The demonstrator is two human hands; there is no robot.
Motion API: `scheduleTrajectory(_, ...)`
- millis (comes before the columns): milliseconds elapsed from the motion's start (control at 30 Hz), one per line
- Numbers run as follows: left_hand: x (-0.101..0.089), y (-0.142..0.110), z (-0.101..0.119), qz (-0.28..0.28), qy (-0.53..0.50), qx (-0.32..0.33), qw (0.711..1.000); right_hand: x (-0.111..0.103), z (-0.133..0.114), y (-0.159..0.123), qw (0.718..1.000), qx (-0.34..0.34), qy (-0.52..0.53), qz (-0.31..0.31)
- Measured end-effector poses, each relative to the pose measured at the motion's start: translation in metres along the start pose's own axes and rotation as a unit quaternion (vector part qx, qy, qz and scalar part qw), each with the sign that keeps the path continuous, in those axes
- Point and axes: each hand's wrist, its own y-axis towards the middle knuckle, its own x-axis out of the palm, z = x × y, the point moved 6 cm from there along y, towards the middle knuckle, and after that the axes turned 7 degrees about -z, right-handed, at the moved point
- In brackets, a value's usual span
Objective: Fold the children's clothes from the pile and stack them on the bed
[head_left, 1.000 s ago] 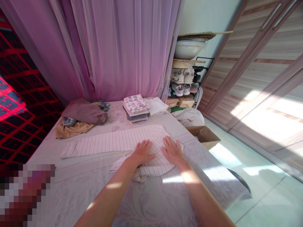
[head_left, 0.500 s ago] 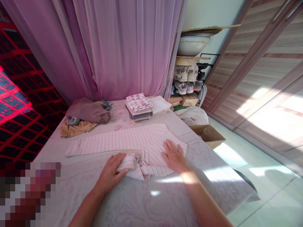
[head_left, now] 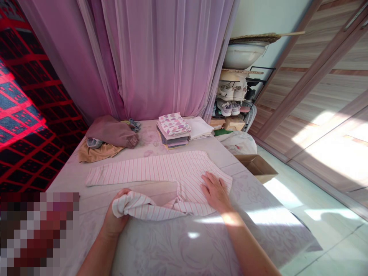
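Patterned bedsheet [head_left: 172,245] | left hand [head_left: 113,220] gripping striped knit fabric [head_left: 161,180] | right hand [head_left: 215,191], fingers splayed flat

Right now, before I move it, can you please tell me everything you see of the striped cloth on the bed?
The striped garment is a soft-looking, pale fabric with thin pink stripes. A long, flat, sleeve-like part stretches to the left and ends in a straight edge. It lies on the patterned bed cover, and its near edge is lifted and bunched. The left hand grips this bunched part, while the right hand presses flat on the cloth. Its exact garment type cannot be told.
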Motion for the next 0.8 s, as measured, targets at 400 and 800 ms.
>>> scheduleTrajectory(400, -0.039, 0.001, 0.007, 0.193, 0.007, 0.024, 0.981, 0.006, 0.009, 0.000, 1.000, -0.009, 0.014, 0.020)
scheduleTrajectory(800, 0.064, -0.027, 0.015, -0.193, 0.532, 0.235, 0.790, 0.011, 0.021, -0.003, 0.996, -0.023, 0.066, 0.062)
